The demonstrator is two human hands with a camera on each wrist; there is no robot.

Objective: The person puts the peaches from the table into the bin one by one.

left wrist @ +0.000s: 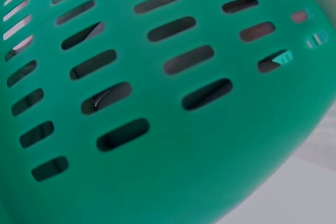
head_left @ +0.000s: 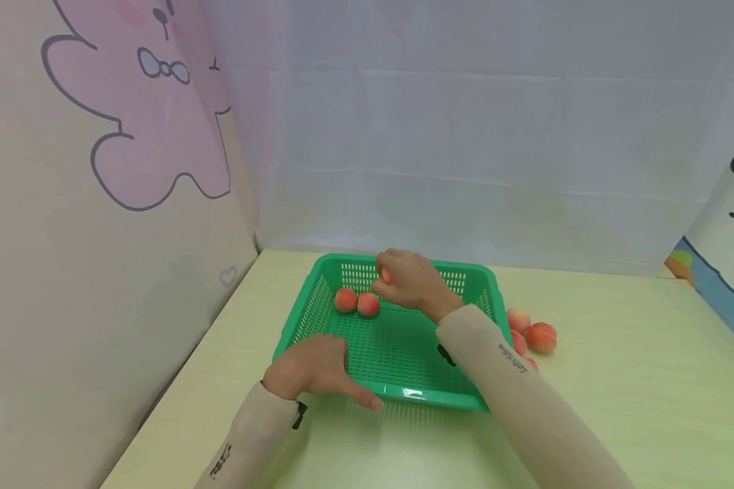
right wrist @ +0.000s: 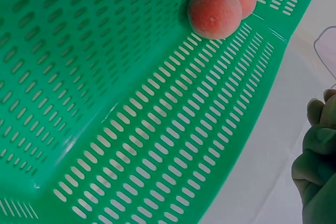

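A green plastic basket with slotted walls stands in front of me. My left hand grips its near-left corner, the thumb lying outside the front rim; the other fingers are mostly hidden. The basket's slotted wall fills most of the left wrist view. Above the basket's far side, my right hand holds a peach, largely covered by curled fingers. Two more peaches lie side by side in the far-left part of the basket, the left one close to the right one.
Several peaches lie on the pale yellow table just right of the basket, some partly hidden by my right sleeve. A white curtain hangs behind the table, and a cartoon-printed cloth is at the left.
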